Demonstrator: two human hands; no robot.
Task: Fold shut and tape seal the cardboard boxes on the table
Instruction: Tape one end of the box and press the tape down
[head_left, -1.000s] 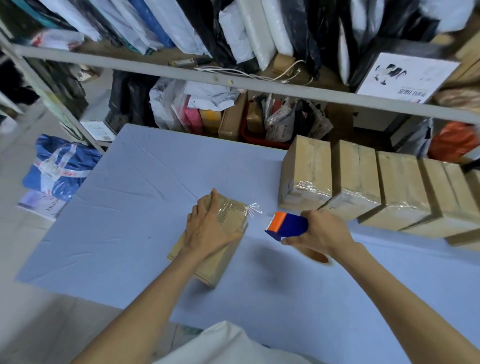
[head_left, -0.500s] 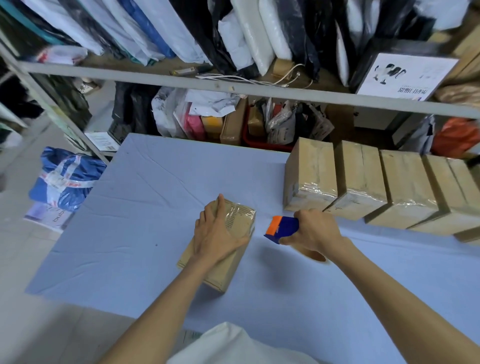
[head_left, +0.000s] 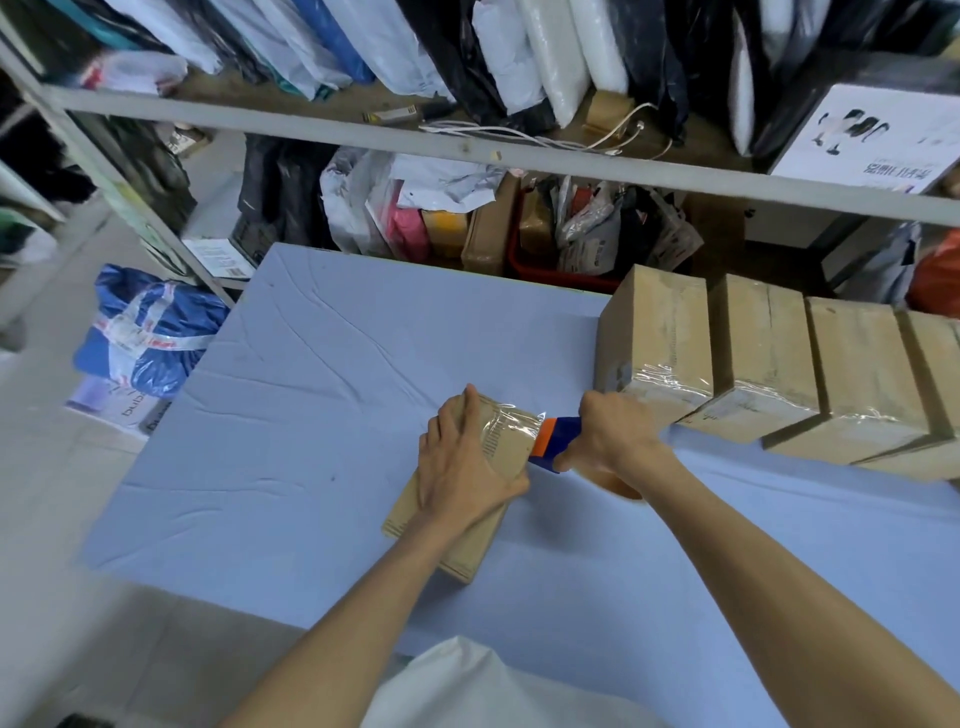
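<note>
A small cardboard box (head_left: 506, 441) lies near the middle of the blue table (head_left: 311, 415), with clear tape over its far end. My left hand (head_left: 460, 467) presses flat on top of it. My right hand (head_left: 613, 436) grips a blue and orange tape dispenser (head_left: 556, 434), whose orange end touches the box's right side. The brown tape roll (head_left: 613, 483) shows partly under my right wrist. A row of taped cardboard boxes (head_left: 758, 364) stands along the table's far right.
A metal shelf rack (head_left: 467, 145) stands behind the table, loaded with plastic-wrapped packs above and bags, boxes and a red bin (head_left: 545, 267) below. A blue bag (head_left: 150, 338) lies on the floor to the left. The table's left edge drops to the floor.
My right hand has brought the tape dispenser left until it touches the box's right side. My left hand has stayed pressed on the box.
</note>
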